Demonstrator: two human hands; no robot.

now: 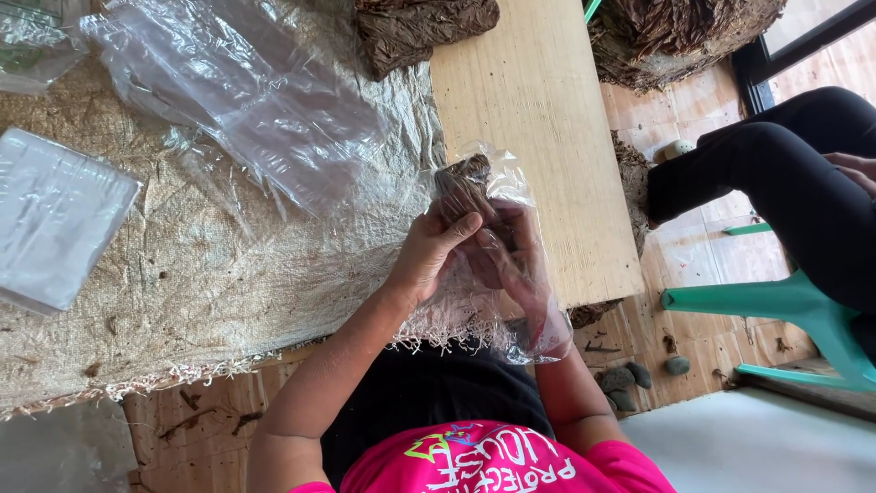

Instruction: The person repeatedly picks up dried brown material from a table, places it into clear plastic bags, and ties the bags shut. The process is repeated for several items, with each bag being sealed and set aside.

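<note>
My left hand (431,251) grips the lower end of a bundle of brown rolled sticks (462,183), thumb laid across it. A clear plastic bag (511,196) covers the bundle and drapes down over my right hand (522,267), which holds the bundle from the other side through or inside the film. Both hands are raised just above the edge where the burlap cloth (228,274) meets the pale wooden board (538,119). The bundle's top end points away from me.
Loose clear plastic bags (246,100) lie on the burlap, with a flat stack of plastic packets (55,219) at the left. Dark clumps of dried leaf (415,27) (680,32) sit at the top. At the right, another person's legs in black (785,173) rest by a green plastic chair (803,310).
</note>
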